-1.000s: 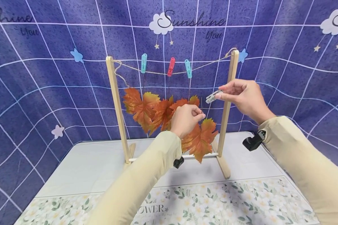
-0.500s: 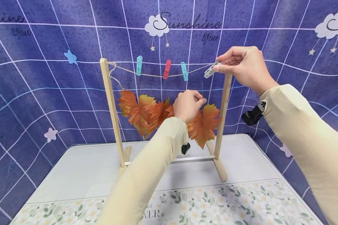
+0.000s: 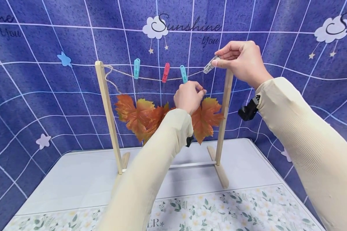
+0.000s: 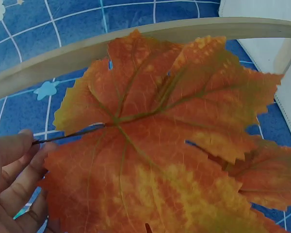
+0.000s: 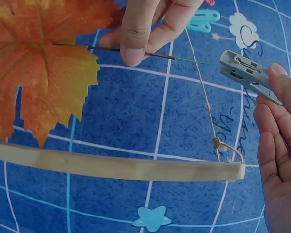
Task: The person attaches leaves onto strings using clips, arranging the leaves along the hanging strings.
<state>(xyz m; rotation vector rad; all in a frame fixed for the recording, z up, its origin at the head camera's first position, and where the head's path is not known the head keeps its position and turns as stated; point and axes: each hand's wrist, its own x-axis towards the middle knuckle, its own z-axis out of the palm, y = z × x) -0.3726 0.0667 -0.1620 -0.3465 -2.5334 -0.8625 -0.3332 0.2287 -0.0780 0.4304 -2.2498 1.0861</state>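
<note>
My left hand (image 3: 188,96) pinches the thin dark stem (image 5: 106,47) of an orange maple leaf (image 3: 207,118), which hangs just below the fingers. In the right wrist view the stem's fine tip crosses the twine (image 5: 202,80). Up and to the right, my right hand (image 3: 243,61) grips a grey clothespin (image 3: 210,65) by its handle end between thumb and fingers. Its nose points down and left, close to the twine and the stem tip. Farther left, blue clothespins (image 3: 137,68) and a red clothespin (image 3: 166,72) sit on the twine with more orange leaves (image 3: 136,117) hanging beneath.
A wooden frame with a left post (image 3: 108,115) and a right post (image 3: 224,118) carries the twine. A white rod (image 3: 193,164) joins its feet. Below lies a white tabletop (image 3: 72,183) with a floral front part; a blue grid cloth (image 3: 84,41) hangs behind.
My right hand has risen with the grey clothespin from beside the right post to the twine. My left hand has lifted the leaf, bringing its stem up to the line.
</note>
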